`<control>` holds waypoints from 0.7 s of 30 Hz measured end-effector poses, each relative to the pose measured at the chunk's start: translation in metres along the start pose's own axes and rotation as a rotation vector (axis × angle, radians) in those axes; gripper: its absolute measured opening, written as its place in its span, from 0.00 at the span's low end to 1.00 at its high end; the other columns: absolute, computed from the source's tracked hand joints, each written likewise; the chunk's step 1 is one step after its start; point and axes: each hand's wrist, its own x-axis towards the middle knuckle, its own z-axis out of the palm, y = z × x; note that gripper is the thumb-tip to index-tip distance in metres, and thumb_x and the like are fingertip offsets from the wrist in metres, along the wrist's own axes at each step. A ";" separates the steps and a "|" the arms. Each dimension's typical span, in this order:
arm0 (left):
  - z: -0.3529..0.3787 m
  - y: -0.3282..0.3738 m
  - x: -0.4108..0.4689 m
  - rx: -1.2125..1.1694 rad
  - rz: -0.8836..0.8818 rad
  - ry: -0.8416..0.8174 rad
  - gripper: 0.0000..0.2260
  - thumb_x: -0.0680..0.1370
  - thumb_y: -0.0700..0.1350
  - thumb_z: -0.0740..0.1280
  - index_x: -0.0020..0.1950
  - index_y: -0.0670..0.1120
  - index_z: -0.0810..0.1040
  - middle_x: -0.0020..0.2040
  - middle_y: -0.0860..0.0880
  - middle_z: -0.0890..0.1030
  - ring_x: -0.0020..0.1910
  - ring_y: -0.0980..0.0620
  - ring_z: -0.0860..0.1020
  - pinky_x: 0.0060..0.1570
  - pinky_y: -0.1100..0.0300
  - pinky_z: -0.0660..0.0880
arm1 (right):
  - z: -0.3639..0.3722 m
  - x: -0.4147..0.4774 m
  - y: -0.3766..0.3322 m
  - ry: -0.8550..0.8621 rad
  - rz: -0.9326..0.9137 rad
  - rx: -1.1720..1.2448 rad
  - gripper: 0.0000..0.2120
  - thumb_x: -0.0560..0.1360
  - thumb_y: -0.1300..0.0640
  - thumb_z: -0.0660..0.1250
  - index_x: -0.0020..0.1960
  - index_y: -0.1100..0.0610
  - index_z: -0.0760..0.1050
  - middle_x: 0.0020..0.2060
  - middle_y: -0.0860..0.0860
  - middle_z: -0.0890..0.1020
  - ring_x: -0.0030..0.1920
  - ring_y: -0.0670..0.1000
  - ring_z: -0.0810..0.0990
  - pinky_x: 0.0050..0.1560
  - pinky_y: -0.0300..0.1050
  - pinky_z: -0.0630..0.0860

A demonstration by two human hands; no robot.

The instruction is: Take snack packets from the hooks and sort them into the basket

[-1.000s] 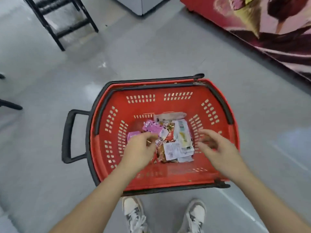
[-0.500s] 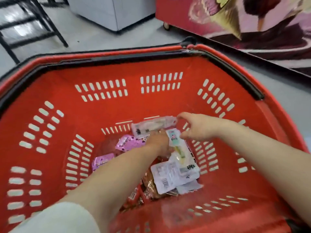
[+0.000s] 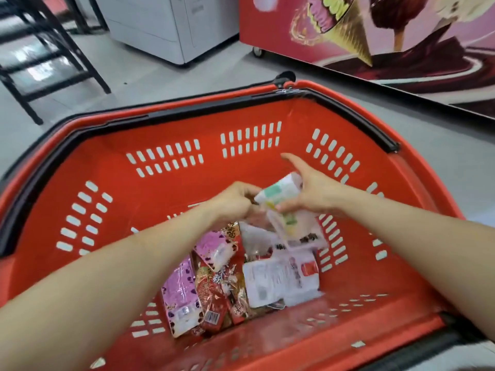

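A red plastic basket [image 3: 171,231] with a black rim stands on the floor below me. Several snack packets lie on its bottom: pink ones [image 3: 180,293], red-brown ones [image 3: 214,298] and white ones [image 3: 278,279]. Both my hands are inside the basket above the pile. My right hand [image 3: 312,192] holds a white and green packet [image 3: 278,195] lifted off the pile, with the index finger pointing away. My left hand [image 3: 233,202] has curled fingers that pinch the same packet's left end.
A red ice-cream freezer [image 3: 375,30] on castors stands at the back right. A white cabinet [image 3: 171,25] is at the back centre and a black metal rack [image 3: 40,57] at the back left. Grey floor surrounds the basket.
The camera has pulled back a little from the basket. Both hands rose from the pile, and the white and green packet now hangs lifted between them.
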 end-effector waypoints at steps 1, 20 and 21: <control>-0.005 0.003 -0.001 -0.068 0.006 0.018 0.11 0.74 0.29 0.67 0.48 0.42 0.82 0.41 0.48 0.83 0.39 0.55 0.81 0.39 0.61 0.77 | -0.001 -0.001 -0.002 0.047 -0.017 0.039 0.43 0.65 0.63 0.79 0.73 0.47 0.62 0.68 0.55 0.72 0.58 0.53 0.78 0.55 0.46 0.78; 0.053 -0.126 -0.029 1.299 -0.154 -0.130 0.43 0.74 0.35 0.69 0.77 0.52 0.44 0.75 0.37 0.56 0.61 0.35 0.73 0.51 0.45 0.78 | -0.004 -0.019 -0.002 0.135 0.042 -0.644 0.34 0.70 0.57 0.73 0.72 0.54 0.64 0.63 0.55 0.76 0.60 0.58 0.77 0.54 0.53 0.78; 0.049 -0.125 -0.030 1.313 -0.162 -0.084 0.42 0.74 0.34 0.68 0.77 0.51 0.45 0.70 0.36 0.64 0.54 0.37 0.77 0.46 0.47 0.78 | -0.004 -0.021 -0.003 0.136 0.038 -0.654 0.35 0.70 0.57 0.73 0.73 0.54 0.63 0.64 0.55 0.76 0.60 0.58 0.77 0.54 0.53 0.78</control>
